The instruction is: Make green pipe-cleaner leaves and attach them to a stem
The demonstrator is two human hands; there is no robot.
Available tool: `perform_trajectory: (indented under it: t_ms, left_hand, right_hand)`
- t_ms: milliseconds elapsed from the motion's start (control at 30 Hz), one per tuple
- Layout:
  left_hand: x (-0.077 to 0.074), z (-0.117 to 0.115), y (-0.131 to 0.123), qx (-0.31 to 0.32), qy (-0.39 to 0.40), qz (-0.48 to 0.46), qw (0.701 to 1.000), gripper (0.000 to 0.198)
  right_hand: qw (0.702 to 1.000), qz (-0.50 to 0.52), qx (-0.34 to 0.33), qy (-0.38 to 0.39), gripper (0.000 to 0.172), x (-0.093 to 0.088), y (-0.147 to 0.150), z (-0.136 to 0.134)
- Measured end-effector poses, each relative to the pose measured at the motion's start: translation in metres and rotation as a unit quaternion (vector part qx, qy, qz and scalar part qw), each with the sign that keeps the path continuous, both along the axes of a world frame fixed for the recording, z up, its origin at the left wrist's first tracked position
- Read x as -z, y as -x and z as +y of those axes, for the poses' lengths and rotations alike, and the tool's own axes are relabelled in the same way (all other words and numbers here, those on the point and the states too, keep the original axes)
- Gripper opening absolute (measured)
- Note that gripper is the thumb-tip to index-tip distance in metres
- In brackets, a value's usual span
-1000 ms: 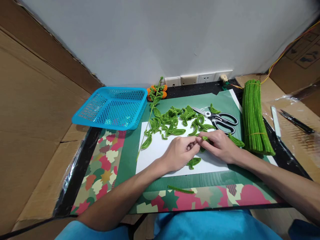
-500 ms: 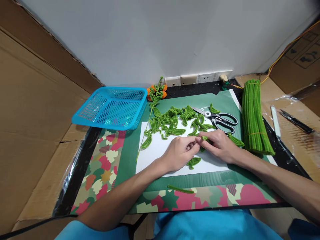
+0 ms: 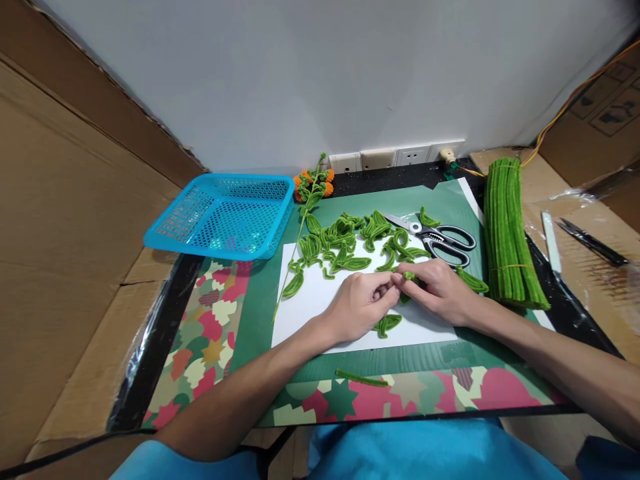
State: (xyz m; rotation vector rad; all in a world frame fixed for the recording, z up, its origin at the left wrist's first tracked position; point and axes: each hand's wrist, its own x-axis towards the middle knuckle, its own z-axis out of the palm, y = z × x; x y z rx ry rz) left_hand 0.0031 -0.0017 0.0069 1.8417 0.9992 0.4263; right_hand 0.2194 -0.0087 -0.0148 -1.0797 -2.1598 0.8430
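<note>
My left hand (image 3: 361, 301) and my right hand (image 3: 434, 288) meet over a white sheet of paper (image 3: 320, 327), fingertips pinched together. Between them is a green pipe cleaner (image 3: 409, 275), mostly covered by the fingers; a small bit shows by my right fingers. Just beyond the hands lies a pile of green pipe-cleaner leaves (image 3: 340, 235). One more leaf shape (image 3: 388, 325) rests on the paper below the hands, and another leaf (image 3: 471, 280) lies right of my right hand. A short straight pipe cleaner (image 3: 361, 379) lies near the front edge.
Scissors (image 3: 433, 239) lie open behind my right hand. A thick bundle of green pipe cleaners (image 3: 511, 233) is at the right, with a knife (image 3: 551, 243) and pliers (image 3: 593, 241) beyond. A blue basket (image 3: 270, 250) and a stem with orange flowers (image 3: 327, 189) are at the back left.
</note>
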Motion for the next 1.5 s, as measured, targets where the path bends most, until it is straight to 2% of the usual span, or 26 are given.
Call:
perform_trajectory:
  t_ms: [1500]
  left_hand:
    - [0.0025, -0.0017, 0.0008, 0.005, 0.017, -0.011, 1.000, 0.027]
  right_hand:
    - [1.000, -0.014, -0.003, -0.002, 0.033, -0.0022, -0.0017, -0.0003]
